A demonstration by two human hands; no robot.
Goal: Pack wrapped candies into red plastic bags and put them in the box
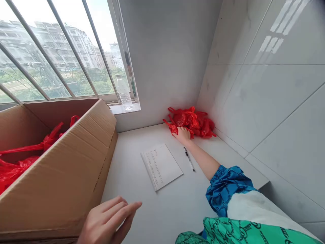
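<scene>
My right hand (182,135) reaches across the white counter (177,200) to a pile of red plastic bags (194,122) in the far corner, and its fingers close on the nearest bag. My left hand (109,220) rests low at the front beside the cardboard box (63,176), fingers stretched out and holding nothing. The open box at the left holds more red bags (15,166).
A printed sheet of paper (162,165) lies mid-counter with a pen (189,158) to its right. A clear plastic bottle (124,92) stands on the window sill. Tiled wall runs along the right; a barred window is at the back left.
</scene>
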